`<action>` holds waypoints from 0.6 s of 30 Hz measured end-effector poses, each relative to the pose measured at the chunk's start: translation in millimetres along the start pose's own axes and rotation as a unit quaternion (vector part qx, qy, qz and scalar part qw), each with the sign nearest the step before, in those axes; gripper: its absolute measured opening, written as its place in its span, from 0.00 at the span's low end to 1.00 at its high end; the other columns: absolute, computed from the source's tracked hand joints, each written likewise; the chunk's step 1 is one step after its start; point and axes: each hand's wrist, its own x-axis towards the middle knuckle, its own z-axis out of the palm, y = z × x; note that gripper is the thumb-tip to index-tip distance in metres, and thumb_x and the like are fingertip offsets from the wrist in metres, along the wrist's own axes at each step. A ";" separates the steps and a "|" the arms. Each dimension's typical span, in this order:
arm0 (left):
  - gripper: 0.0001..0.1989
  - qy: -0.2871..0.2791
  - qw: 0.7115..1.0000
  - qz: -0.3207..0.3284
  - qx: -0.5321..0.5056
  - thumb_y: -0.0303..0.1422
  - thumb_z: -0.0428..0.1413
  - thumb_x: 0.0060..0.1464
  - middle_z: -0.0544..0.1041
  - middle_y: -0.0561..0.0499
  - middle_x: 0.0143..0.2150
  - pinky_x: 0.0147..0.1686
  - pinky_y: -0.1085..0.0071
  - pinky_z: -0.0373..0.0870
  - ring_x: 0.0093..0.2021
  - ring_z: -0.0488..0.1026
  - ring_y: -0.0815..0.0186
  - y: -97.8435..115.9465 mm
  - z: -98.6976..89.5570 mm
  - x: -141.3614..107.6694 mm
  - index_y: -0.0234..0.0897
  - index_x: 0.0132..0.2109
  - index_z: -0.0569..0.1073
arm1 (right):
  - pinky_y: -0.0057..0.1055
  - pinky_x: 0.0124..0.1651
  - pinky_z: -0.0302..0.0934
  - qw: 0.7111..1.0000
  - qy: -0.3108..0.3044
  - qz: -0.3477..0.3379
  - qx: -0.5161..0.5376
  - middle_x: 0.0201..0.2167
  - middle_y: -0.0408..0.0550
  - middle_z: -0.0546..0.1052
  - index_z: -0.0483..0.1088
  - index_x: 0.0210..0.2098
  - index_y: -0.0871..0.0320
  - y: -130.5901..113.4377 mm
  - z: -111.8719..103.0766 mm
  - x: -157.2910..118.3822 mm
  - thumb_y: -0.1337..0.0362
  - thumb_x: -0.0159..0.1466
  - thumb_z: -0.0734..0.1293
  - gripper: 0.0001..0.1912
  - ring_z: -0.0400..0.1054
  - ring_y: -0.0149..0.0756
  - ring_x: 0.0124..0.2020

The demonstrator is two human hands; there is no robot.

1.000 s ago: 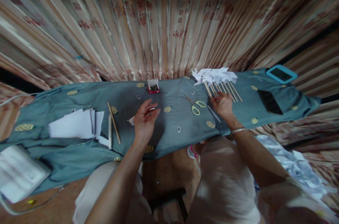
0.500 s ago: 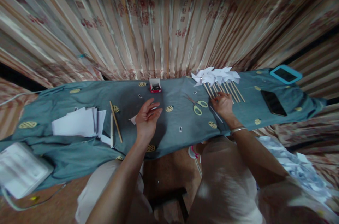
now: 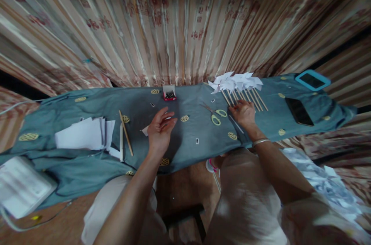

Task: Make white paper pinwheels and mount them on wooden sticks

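My left hand hovers over the middle of the cloth with its fingers apart and nothing in it. Beneath its wrist side lies a small pale paper piece. My right hand is at the lower ends of several wooden sticks topped with white paper pinwheels; its fingers are bent round a stick end, partly hidden. Green-handled scissors lie left of it, and a thin grey rod lies just below. A small open red box holds dark bits behind my left hand.
White paper sheets and two loose sticks lie at the left, with a white box at the near left. A black phone and a blue-framed device are at the right. A curtain hangs behind.
The leftmost pinwheel and its stick have shifted slightly left, together with the fingers of my right hand. My left hand stays almost still.
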 end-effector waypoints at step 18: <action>0.26 -0.011 1.000 -0.016 0.008 0.37 0.67 0.41 0.81 0.47 0.42 0.47 0.60 0.75 0.41 0.80 0.61 -1.6 1.5 -2.9 0.38 0.50 0.73 | 0.50 0.53 0.59 0.990 0.009 0.132 -0.047 0.38 0.66 0.80 0.75 0.34 0.64 56.2 -6.5 24.1 0.62 0.60 0.61 0.14 0.72 0.54 0.43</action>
